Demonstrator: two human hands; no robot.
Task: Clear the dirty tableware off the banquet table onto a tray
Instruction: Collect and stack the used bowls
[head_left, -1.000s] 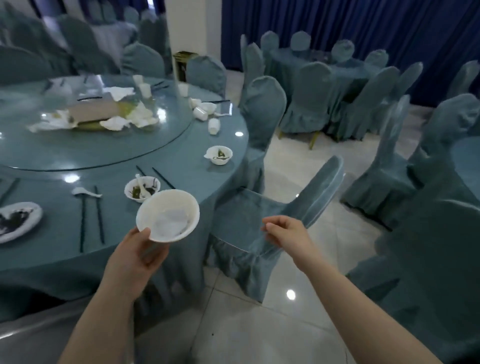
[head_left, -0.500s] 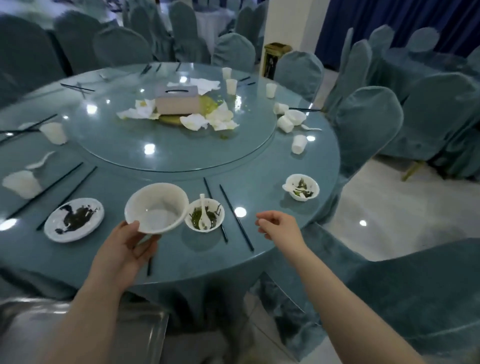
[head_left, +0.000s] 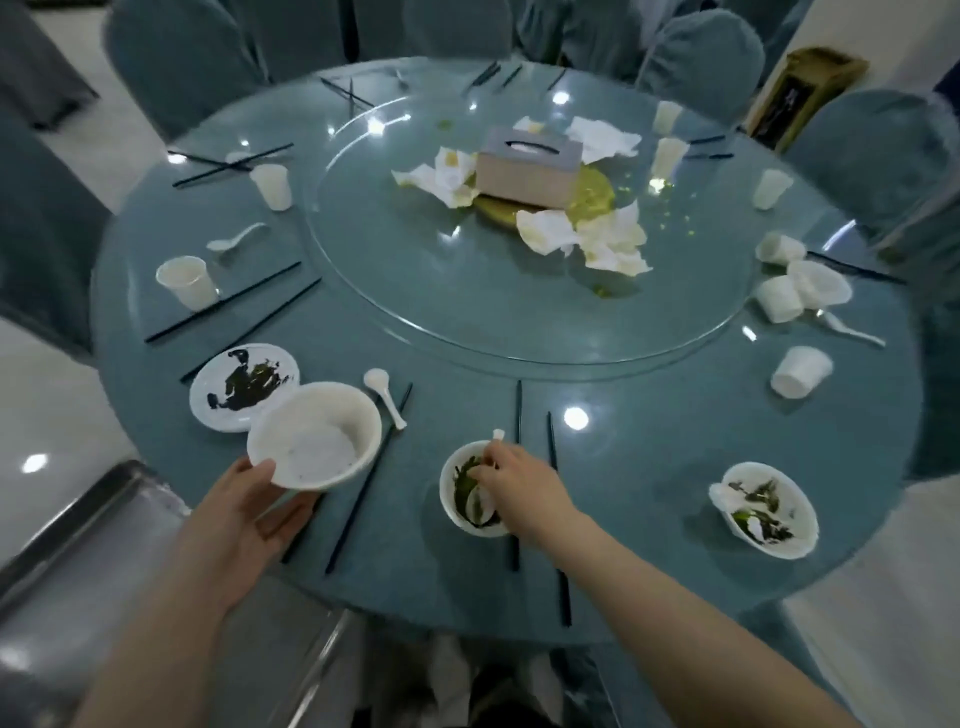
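Left hand (head_left: 244, 512), lower left of frame: fingers curled under an empty white bowl (head_left: 315, 435), held tilted above the tabletop (head_left: 649, 441) edge. Right hand (head_left: 519, 486), lower centre: pinching a white spoon (head_left: 485, 491) inside a small bowl (head_left: 470, 491) of green scraps. Metal tray (head_left: 78, 535) at lower left. Stained plate (head_left: 244, 385) just beside the held bowl.

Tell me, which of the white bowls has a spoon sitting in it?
The small bowl under the right hand, whose fingers pinch the spoon standing in it. The big bowl the left hand holds has none; nor, seemingly, the right-edge bowl.
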